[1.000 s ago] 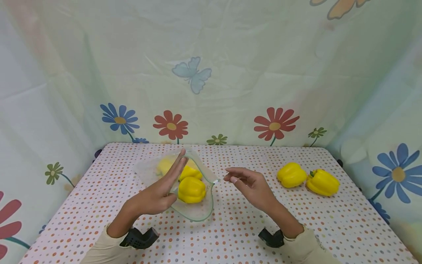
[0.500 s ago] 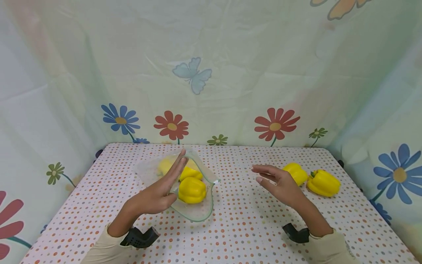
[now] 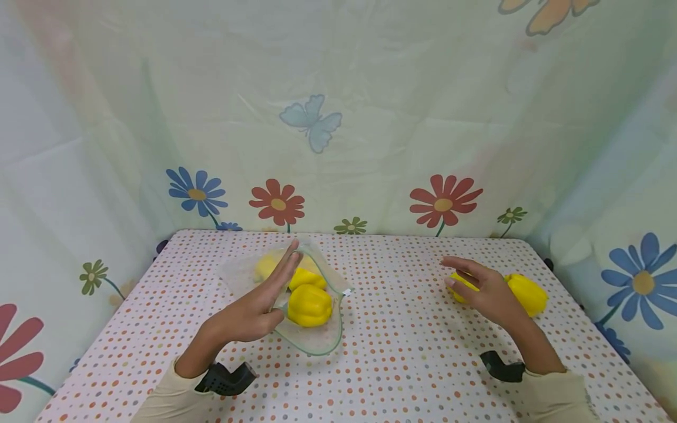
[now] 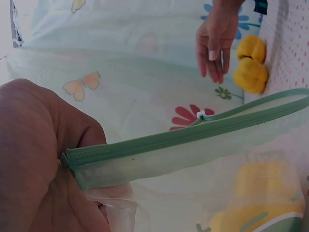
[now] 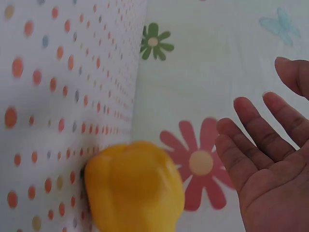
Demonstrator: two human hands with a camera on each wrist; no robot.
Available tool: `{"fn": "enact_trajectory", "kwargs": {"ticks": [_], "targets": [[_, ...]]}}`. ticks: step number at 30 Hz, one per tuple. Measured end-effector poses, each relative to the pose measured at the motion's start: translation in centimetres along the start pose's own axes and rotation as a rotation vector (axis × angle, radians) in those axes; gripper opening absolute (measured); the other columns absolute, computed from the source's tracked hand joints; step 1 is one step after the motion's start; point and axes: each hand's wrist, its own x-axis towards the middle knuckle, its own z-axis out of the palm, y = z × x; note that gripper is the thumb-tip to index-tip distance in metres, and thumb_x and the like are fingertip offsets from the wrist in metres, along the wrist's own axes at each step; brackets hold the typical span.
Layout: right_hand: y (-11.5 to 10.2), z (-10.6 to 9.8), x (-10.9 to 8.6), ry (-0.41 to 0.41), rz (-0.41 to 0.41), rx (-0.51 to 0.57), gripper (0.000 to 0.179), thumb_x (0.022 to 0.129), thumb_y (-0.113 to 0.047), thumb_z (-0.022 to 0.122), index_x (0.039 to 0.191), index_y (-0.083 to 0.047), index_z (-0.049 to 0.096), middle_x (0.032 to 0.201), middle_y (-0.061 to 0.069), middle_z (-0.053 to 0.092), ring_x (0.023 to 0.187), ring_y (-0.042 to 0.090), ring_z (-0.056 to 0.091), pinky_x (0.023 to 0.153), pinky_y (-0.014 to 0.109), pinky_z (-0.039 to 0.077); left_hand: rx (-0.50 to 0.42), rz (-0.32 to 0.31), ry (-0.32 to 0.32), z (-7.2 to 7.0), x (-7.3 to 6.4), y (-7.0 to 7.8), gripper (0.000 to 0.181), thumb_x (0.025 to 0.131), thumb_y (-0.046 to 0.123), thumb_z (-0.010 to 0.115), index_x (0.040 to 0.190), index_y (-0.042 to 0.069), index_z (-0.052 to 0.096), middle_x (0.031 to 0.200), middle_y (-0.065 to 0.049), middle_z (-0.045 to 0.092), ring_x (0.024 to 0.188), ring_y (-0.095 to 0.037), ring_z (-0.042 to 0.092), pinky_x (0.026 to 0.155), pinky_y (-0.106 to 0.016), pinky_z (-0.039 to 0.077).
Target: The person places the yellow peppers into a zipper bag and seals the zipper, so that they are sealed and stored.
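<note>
My left hand (image 3: 248, 317) holds the edge of a see-through zip bag (image 3: 319, 343) lying on the table; its fingers stretch up along the mouth. The left wrist view shows the bag's green zip strip (image 4: 159, 140) running into that hand, with a white slider (image 4: 201, 115) further along. One yellow bell pepper (image 3: 309, 305) lies just inside the open mouth, with others (image 3: 307, 278) behind it, partly veiled by the film. My right hand (image 3: 489, 296), fingers apart and holding nothing, hovers over a loose yellow bell pepper (image 5: 133, 188) and partly hides it. Another pepper (image 3: 528, 295) sits just right of it.
A dotted cloth covers the table (image 3: 391, 352), which ends at a printed curtain (image 3: 381, 147) behind and at both sides. Each wrist carries a black camera mount (image 3: 226, 379).
My right hand has moved right, from beside the bag's slider to over the loose peppers. The left hand and the bag have stayed in place.
</note>
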Motion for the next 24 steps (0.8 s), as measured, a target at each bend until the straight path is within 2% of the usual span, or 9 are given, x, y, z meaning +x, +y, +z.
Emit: {"fn": "enact_trajectory", "kwargs": {"ticks": [5,7,10,12,14,16,19,24], "targets": [[1.5,-0.9,-0.2,0.048,0.044,-0.018,0.048,0.094,-0.017,0.064,0.137,0.001,0.052,0.132,0.021,0.055,0.124,0.043,0.045,0.092,0.008,0.036,0.002,0.007,0.004,0.0,0.1,0.0,0.099,0.081,-0.017,0.041,0.154,0.019,-0.015,0.160,0.007,-0.021,0.147,-0.015,-0.001,0.115,-0.033,0.012],[2.6,-1.2,-0.2,0.055,0.085,-0.015,0.051,0.095,-0.022,0.062,0.140,-0.001,0.049,0.136,0.022,0.052,0.128,0.043,0.041,0.100,0.017,0.036,0.000,0.007,0.005,0.0,0.1,0.0,0.099,0.081,-0.017,0.041,0.154,0.019,-0.015,0.160,0.007,-0.021,0.147,-0.015,-0.001,0.115,-0.033,0.012],[6.4,-1.1,-0.1,0.089,0.155,-0.076,0.056,0.095,-0.036,0.060,0.145,-0.016,0.047,0.142,0.019,0.047,0.134,0.040,0.036,0.106,0.037,0.035,-0.002,0.009,0.005,0.1,0.1,0.0,0.100,0.081,-0.017,0.041,0.154,0.020,-0.015,0.160,0.007,-0.021,0.147,-0.015,-0.001,0.115,-0.034,0.012],[9.5,-1.0,0.0,0.110,0.178,-0.108,0.060,0.094,-0.046,0.058,0.148,-0.024,0.044,0.146,0.017,0.044,0.136,0.040,0.033,0.106,0.052,0.032,-0.002,0.009,0.006,0.0,0.1,0.0,0.100,0.081,-0.017,0.041,0.154,0.021,-0.015,0.160,0.007,-0.021,0.147,-0.015,-0.001,0.115,-0.034,0.012],[12.4,-0.7,0.2,0.137,0.186,-0.122,0.066,0.089,-0.061,0.055,0.147,-0.033,0.043,0.148,0.013,0.043,0.138,0.038,0.031,0.104,0.059,0.031,-0.001,0.009,0.005,0.0,0.2,-0.1,0.100,0.081,-0.017,0.041,0.154,0.021,-0.015,0.160,0.007,-0.021,0.147,-0.015,-0.001,0.115,-0.035,0.012],[14.5,-0.6,0.3,0.139,0.181,-0.079,0.075,0.084,-0.070,0.052,0.149,-0.034,0.041,0.150,0.013,0.040,0.140,0.039,0.028,0.104,0.062,0.027,0.000,0.006,0.004,0.0,0.1,-0.1,0.100,0.081,-0.016,0.041,0.154,0.021,-0.016,0.160,0.007,-0.021,0.147,-0.015,0.000,0.115,-0.035,0.012],[15.8,-0.5,0.2,0.132,0.208,-0.040,0.086,0.076,-0.081,0.047,0.150,-0.037,0.037,0.154,0.011,0.035,0.141,0.037,0.025,0.105,0.061,0.025,-0.003,0.003,0.003,0.0,0.1,0.0,0.099,0.081,-0.016,0.042,0.154,0.018,-0.016,0.160,0.007,-0.020,0.147,-0.015,0.000,0.115,-0.035,0.012],[15.1,-0.6,0.1,0.082,0.264,-0.047,0.082,0.086,-0.065,0.054,0.155,-0.031,0.026,0.157,0.014,0.027,0.137,0.042,0.030,0.104,0.060,0.030,-0.008,0.001,0.006,0.0,0.1,0.0,0.099,0.081,-0.017,0.042,0.154,0.018,-0.015,0.160,0.008,-0.020,0.147,-0.015,0.000,0.115,-0.032,0.012]]}}
